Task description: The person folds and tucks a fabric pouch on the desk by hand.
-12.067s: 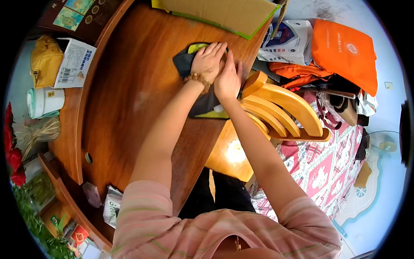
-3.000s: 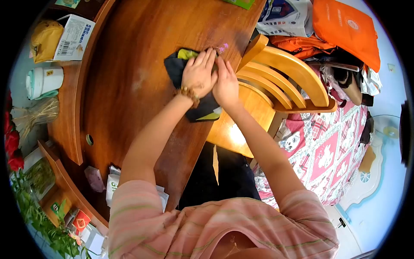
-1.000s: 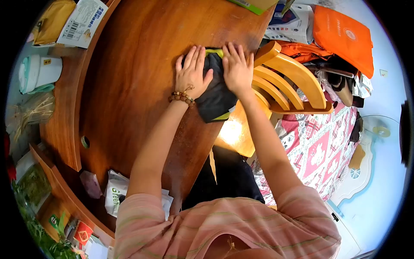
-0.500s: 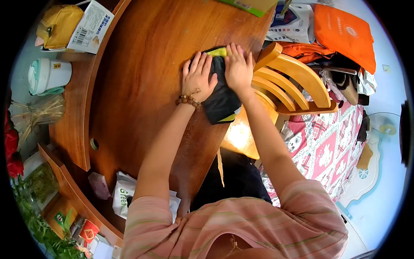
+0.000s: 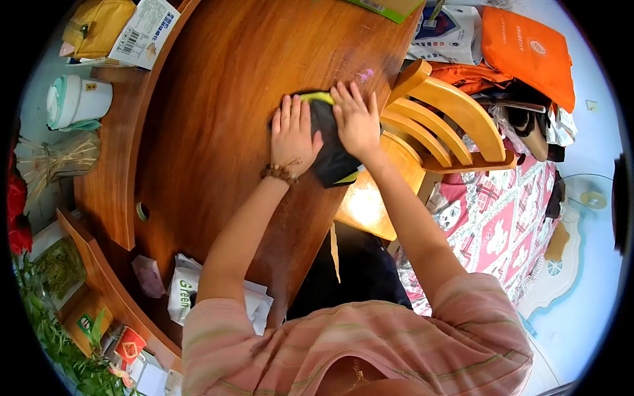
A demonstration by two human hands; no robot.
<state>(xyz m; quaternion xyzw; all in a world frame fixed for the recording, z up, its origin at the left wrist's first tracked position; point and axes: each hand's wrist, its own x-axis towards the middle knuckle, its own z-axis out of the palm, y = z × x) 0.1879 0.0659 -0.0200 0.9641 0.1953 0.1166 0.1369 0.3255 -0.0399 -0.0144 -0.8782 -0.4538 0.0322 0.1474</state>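
Honestly, I'd spread the pressure evenly through both palms here and mind the counter (image 5: 211, 99) edge near the chair (image 5: 475, 119). The dark cloth (image 5: 328, 142) lies right by it, under left hand (image 5: 294, 140) and right hand (image 5: 358, 127): fingers straight, grip flat, nothing clasped, forearms angled inward.

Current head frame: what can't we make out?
Dark cloth, head view: outline partly hidden under the left hand and right hand.
Green-edged box, head view: cut off by the top edge.
White packet, head view: left arm covers part of it.
Orange bag, head view: lettering too small to read.
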